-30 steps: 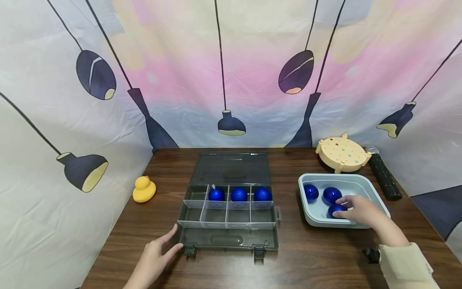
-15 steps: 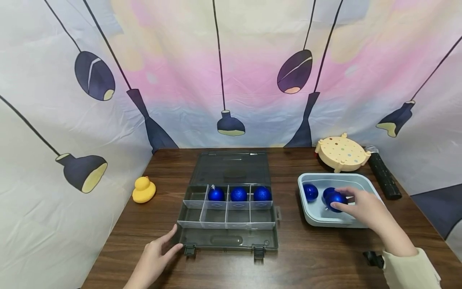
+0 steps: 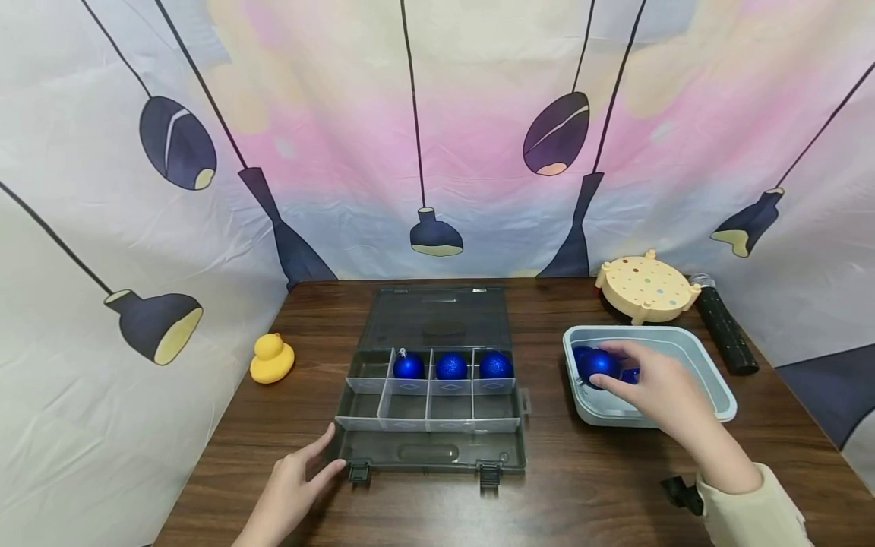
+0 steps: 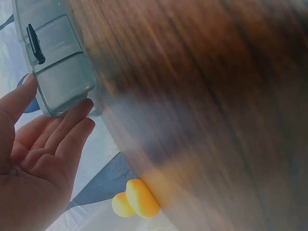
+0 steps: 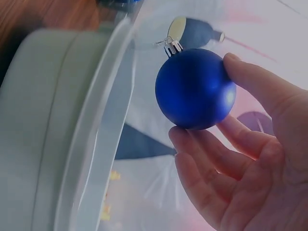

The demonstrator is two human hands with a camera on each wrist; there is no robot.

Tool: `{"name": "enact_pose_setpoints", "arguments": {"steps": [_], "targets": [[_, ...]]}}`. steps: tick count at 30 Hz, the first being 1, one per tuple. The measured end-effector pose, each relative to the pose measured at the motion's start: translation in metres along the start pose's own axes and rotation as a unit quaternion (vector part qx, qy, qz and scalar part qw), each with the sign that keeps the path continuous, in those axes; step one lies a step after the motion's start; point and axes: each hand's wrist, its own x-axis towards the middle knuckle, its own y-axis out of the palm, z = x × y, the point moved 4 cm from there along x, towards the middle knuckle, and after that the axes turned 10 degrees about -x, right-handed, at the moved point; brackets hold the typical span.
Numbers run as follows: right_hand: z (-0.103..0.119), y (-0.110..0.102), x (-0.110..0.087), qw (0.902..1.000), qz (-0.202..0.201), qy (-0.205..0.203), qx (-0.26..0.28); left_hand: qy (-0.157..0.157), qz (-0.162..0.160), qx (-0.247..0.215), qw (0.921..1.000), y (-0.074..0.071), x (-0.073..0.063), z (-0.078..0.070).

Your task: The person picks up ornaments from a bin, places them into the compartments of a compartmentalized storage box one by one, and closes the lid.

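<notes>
My right hand (image 3: 659, 384) pinches a matte blue Christmas bauble (image 5: 195, 89) with a silver cap, thumb on one side and fingers on the other. It hangs above the left part of a pale blue tub (image 3: 656, 419), where other blue baubles (image 3: 630, 375) lie partly hidden behind the hand. My left hand (image 3: 290, 482) rests at the front left corner of a dark see-through compartment box (image 3: 431, 454), fingers extended, thumb by its front edge. The box's lid is folded back. Three blue baubles (image 3: 452, 366) sit in the back row, right of its vacant left compartment.
A yellow rubber duck (image 3: 271, 358) stands left of the box. Behind the tub are a cream spotted round toy (image 3: 647, 289) and a black microphone (image 3: 726, 330). A small black object (image 3: 681, 495) shows near the right wrist. A patterned curtain (image 3: 369, 152) hangs behind the table.
My right hand has lifted a bauble from the tub's front and carried it left and up. The left hand and the box have stayed in place.
</notes>
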Motion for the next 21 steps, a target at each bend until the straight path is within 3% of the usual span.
{"name": "enact_pose_setpoints", "arguments": {"steps": [8, 21], "targets": [[0.021, 0.01, 0.007, 0.9996, 0.003, -0.02, 0.018, 0.01, -0.007, 0.004, 0.9999, 0.0, -0.002, -0.001], [0.061, 0.038, 0.021, 0.9936, -0.001, -0.11, 0.026, 0.007, -0.009, 0.005, 0.9999, -0.001, -0.002, 0.0]]}}
